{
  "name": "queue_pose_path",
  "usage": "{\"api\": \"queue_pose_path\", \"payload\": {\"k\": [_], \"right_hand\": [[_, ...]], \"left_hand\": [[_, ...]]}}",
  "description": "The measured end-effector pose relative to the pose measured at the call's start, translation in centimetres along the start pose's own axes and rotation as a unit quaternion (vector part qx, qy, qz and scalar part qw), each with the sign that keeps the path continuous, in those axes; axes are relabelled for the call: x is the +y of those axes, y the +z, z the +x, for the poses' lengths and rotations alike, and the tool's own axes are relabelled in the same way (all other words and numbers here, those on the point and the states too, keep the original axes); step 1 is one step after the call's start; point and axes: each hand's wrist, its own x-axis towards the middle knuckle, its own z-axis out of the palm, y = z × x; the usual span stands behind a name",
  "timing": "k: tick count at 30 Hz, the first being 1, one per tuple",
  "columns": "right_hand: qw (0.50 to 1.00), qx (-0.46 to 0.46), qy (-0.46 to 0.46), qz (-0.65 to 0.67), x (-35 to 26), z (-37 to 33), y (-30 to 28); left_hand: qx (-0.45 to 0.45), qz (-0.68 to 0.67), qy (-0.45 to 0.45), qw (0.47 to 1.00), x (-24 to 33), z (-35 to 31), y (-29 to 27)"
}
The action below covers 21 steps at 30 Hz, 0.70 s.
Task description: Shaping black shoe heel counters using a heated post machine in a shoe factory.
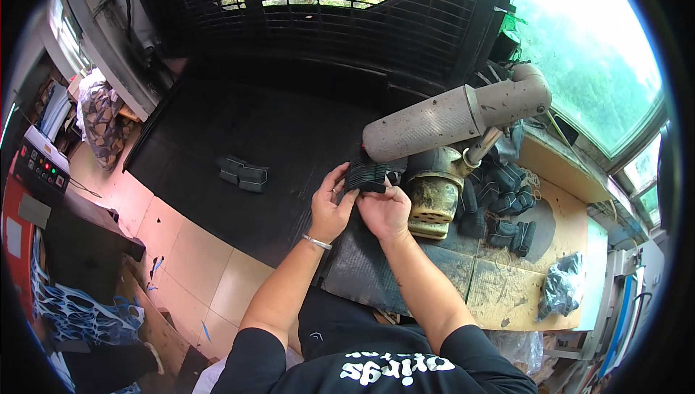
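Both hands meet over the near edge of the worn wooden workbench: the left hand and right hand pinch a stack of flat black rubbery strips between closed fingers, its long axis running left to right, just above the knuckles. Right beside it stands a grimy yellowed metal machine; more black bundles lie farther right.

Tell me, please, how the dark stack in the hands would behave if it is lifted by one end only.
The stack looks made of thin dark strips, so it would probably sag or fan apart. Both the left hand and right hand pinch it together, which suggests loose layers. It seems light, since fingertips alone carry it.
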Motion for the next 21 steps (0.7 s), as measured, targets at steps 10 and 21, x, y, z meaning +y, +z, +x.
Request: {"api": "queue_pose_path", "payload": {"k": [10,21], "right_hand": [[0.999,-0.027,0.023,-0.005,1.1,0.4,0.7],[0.999,-0.003,0.019,-0.042,1.9,0.0,2.2]], "left_hand": [[0.025,0.015,0.019,0.999,1.4,-0.5,-0.7],[0.022,0.023,0.022,0.999,1.8,-1.1,-1.5]]}}
